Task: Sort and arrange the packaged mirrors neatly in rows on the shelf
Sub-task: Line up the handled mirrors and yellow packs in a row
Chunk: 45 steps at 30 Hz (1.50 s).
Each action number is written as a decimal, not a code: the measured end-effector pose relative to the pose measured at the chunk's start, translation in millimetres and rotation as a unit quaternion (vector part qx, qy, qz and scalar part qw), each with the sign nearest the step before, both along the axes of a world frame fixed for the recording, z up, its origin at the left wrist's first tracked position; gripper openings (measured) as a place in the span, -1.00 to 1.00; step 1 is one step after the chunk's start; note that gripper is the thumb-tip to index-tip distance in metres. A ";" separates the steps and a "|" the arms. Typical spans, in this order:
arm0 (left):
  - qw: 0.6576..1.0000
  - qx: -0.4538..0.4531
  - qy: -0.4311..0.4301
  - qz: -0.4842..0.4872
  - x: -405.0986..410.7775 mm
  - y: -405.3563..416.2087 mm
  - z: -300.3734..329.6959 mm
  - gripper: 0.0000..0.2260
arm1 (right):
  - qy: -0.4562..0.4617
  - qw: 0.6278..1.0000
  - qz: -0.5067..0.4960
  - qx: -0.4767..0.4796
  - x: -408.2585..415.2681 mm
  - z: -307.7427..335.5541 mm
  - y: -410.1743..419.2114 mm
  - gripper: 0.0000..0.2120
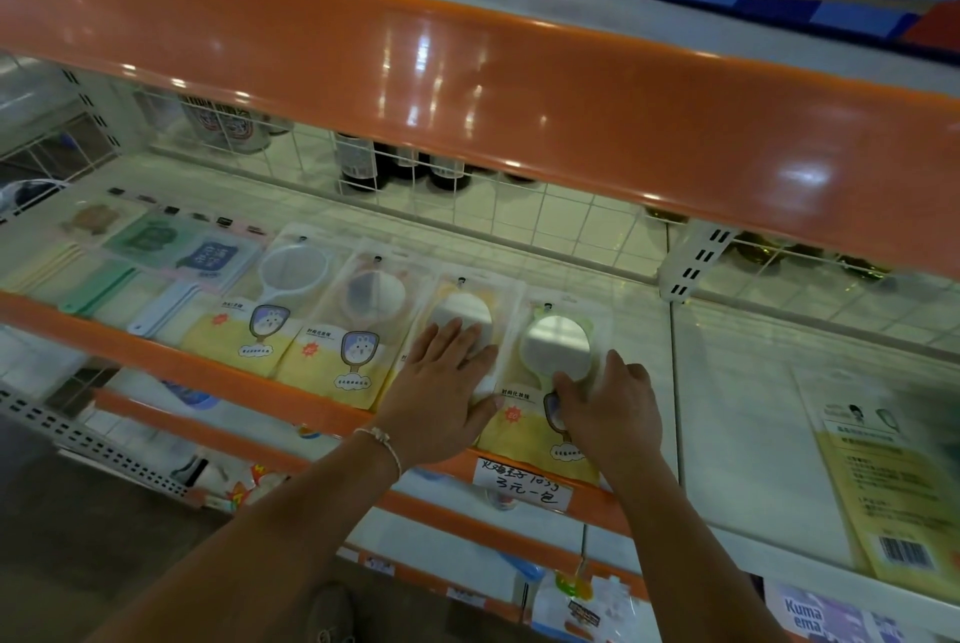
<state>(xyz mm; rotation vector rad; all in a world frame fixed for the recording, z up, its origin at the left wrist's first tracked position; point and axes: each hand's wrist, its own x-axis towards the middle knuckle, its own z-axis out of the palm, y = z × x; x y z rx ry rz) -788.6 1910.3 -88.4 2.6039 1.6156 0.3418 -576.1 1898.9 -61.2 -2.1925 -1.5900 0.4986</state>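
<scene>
2 hands laid on 2 neighbouring mirror packs in a row of 4 on the shelf.

The left hand is spread flat, fingers straight, pressed on the third mirror pack. The right hand is curled, its fingers gripping the lower part of the fourth mirror pack, which lies just beside the third, near the shelf's orange front edge.

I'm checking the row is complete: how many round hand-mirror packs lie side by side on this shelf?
4: a white-framed pack leftmost, a second pack, a third under the left hand, a fourth gripped by the right hand. More could be stacked beneath.
</scene>
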 end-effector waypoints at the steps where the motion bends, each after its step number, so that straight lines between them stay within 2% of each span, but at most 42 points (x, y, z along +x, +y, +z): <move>1: 1.000 -0.001 0.000 0.001 0.1 0.0 0.0 -0.40 | -0.002 1.000 0.001 -0.002 0.1 -0.1 0.0 -0.56; 13: 1.000 0.017 0.002 -0.001 1.1 -0.4 -0.9 -0.44 | 0.004 1.000 0.004 -0.024 -1.2 3.9 -0.7 -0.56; 20: 1.000 0.011 0.010 -0.001 1.8 -1.6 6.2 -0.45 | -0.012 1.000 0.014 -0.013 -0.3 5.5 -3.7 -0.51; 26: 0.999 0.043 0.025 -0.015 12.5 2.3 25.0 -0.51 | -0.006 1.000 0.009 0.004 8.2 9.8 -9.4 -0.48; 32: 0.997 0.034 -0.035 -0.057 70.7 12.8 55.4 -0.59 | 0.005 0.999 -0.023 0.038 40.4 20.3 -22.8 -0.40; 39: 0.989 -0.006 -0.050 -0.142 161.1 5.6 62.3 -0.61 | -0.036 0.992 -0.114 0.033 112.4 27.5 -47.6 -0.41; 42: 0.982 -0.031 -0.043 -0.179 193.6 -0.1 62.0 -0.72 | -0.057 0.987 -0.149 0.025 146.2 25.1 -60.6 -0.45; 45: 0.976 -0.047 -0.039 -0.210 216.7 -7.9 61.5 -0.65 | -0.070 0.978 -0.194 -0.012 175.5 22.0 -71.4 -0.54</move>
